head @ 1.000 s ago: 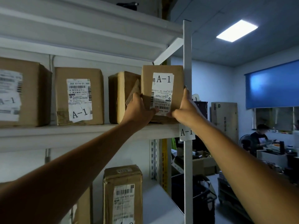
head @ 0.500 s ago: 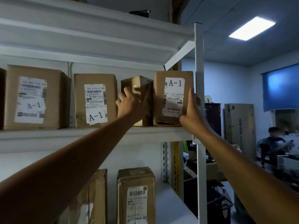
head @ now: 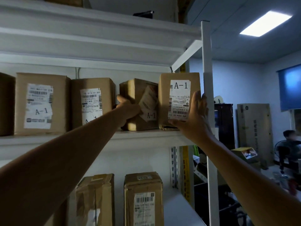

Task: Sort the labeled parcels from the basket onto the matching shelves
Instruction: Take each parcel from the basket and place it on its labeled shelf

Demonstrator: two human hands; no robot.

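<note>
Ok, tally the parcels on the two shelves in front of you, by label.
A-1 parcels: 4
Parcel cut off at left edge, label unseen: 1
Lower shelf parcels, no shelf code readable: 2
Total: 7

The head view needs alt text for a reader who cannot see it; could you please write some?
Two bare arms reach up to a white shelf of cardboard parcels labeled A-1: the right hand presses flat against the end parcel, and the left hand holds the tilted neighboring parcel.
</note>
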